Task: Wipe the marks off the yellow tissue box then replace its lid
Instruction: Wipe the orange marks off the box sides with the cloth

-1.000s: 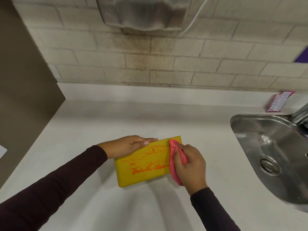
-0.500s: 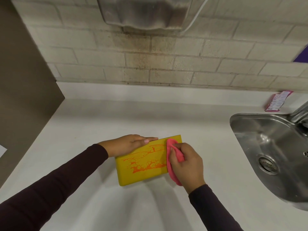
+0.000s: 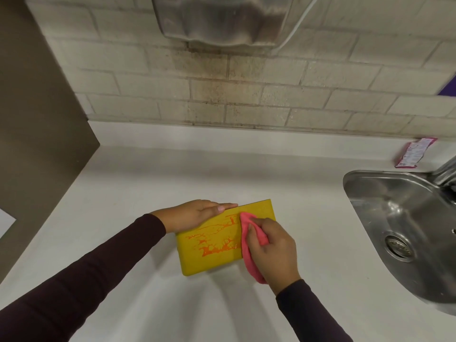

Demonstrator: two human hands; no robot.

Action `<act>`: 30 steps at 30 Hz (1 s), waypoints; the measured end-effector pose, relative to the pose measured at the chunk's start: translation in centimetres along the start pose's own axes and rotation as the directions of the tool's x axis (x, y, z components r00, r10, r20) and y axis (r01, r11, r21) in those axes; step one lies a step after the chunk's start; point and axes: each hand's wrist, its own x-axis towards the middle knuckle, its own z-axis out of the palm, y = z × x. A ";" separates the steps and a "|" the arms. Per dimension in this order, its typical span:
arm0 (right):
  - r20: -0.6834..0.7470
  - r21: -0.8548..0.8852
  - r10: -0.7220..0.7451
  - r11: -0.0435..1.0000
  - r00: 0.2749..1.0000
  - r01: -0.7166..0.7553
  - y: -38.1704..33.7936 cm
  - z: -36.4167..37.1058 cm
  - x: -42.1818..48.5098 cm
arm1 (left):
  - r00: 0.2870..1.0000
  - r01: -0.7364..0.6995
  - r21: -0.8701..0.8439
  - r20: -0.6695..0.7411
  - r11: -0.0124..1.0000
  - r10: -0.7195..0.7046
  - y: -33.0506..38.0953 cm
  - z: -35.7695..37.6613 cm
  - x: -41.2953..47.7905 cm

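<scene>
Right hand point(image 3: 274, 253) with pink cloth point(image 3: 246, 243) hides yellow tissue box point(image 3: 197, 257) right end.

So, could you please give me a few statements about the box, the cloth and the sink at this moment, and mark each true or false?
1. The right hand grips a pink cloth against the yellow tissue box. True.
2. The left hand is lifted clear of the box. False: it rests on the box's far edge.
3. Orange marks remain on the box. True.
4. The sink lies to the person's left. False: it is on the right.
5. The box sits in the sink. False: it lies on the white counter.
</scene>
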 end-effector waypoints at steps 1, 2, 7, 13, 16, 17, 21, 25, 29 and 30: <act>-0.006 -0.013 -0.007 1.000 1.000 0.006 0.3 -0.3 -0.4 | 1.000 -0.001 -0.001 0.004 1.000 0.001 0.1 0.0 0.0; -0.022 -0.010 0.008 1.000 1.000 -0.009 0.5 -0.6 -0.5 | 1.000 -0.007 -0.005 0.007 1.000 0.007 0.2 0.0 -0.1; -0.088 0.057 0.159 0.986 0.983 -0.154 0.0 -1.0 1.2 | 1.000 -0.021 -0.036 0.002 0.999 0.021 0.2 0.2 -0.4; 0.058 -0.026 0.073 0.997 0.996 -0.072 -0.2 -0.6 0.2 | 0.999 -0.033 -0.006 0.001 0.999 0.033 0.0 0.2 -0.2; 0.057 -0.019 0.058 0.998 0.997 -0.057 0.6 -1.4 -0.4 | 0.999 -0.034 -0.011 0.000 0.999 0.034 -0.2 0.3 0.0; 0.023 -0.013 0.062 0.998 0.998 -0.062 0.7 -1.5 -0.3 | 1.000 -0.031 -0.016 -0.002 0.999 0.031 -0.3 0.3 0.0; -0.110 -0.031 0.047 0.998 0.993 -0.051 0.1 -1.1 1.0 | 1.000 -0.012 -0.022 -0.004 1.000 0.011 -0.3 0.3 -0.1; -0.072 -0.099 -0.056 0.994 0.996 0.048 -0.8 0.0 0.5 | 1.000 -0.004 -0.016 -0.005 1.000 0.004 0.1 0.1 -0.2; -0.005 -0.103 -0.145 0.984 0.989 0.143 -0.2 -0.5 -0.5 | 1.000 -0.005 -0.005 -0.010 1.000 0.005 0.0 0.2 -0.1; -0.014 -0.097 -0.142 0.985 0.990 0.140 0.1 -0.8 -0.5 | 1.000 -0.008 -0.005 -0.011 1.000 0.008 -0.1 0.2 -0.1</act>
